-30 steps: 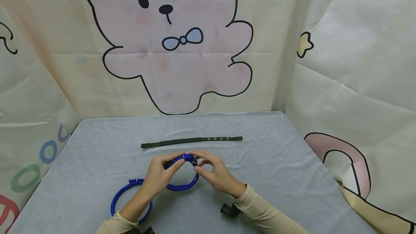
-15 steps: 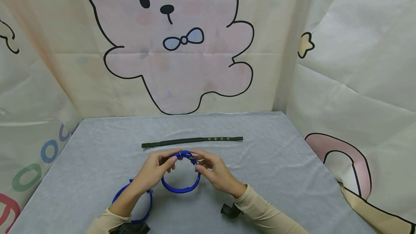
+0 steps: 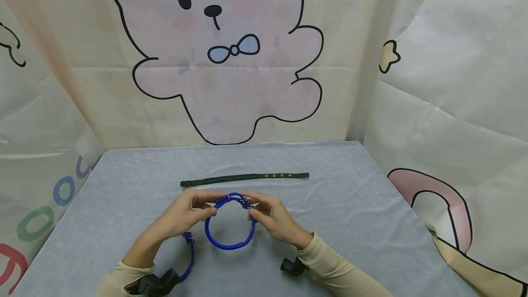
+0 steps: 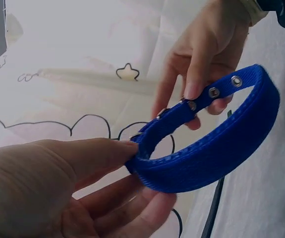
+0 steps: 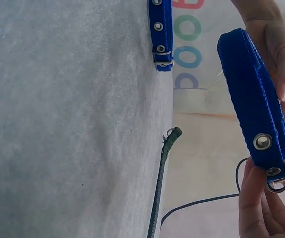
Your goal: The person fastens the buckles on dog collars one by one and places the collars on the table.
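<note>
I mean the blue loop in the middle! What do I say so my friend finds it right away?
Find the grey table below the big cartoon animal. Over it, the left hand and right hand hold up a round blue loop. The other blue strap rests on the table and the green strap lies stretched out, but only this loop is held.

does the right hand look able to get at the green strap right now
Most likely yes: nothing shows between the right hand and the green strap just beyond it, though that hand would probably have to let go of the blue collar first.
</note>
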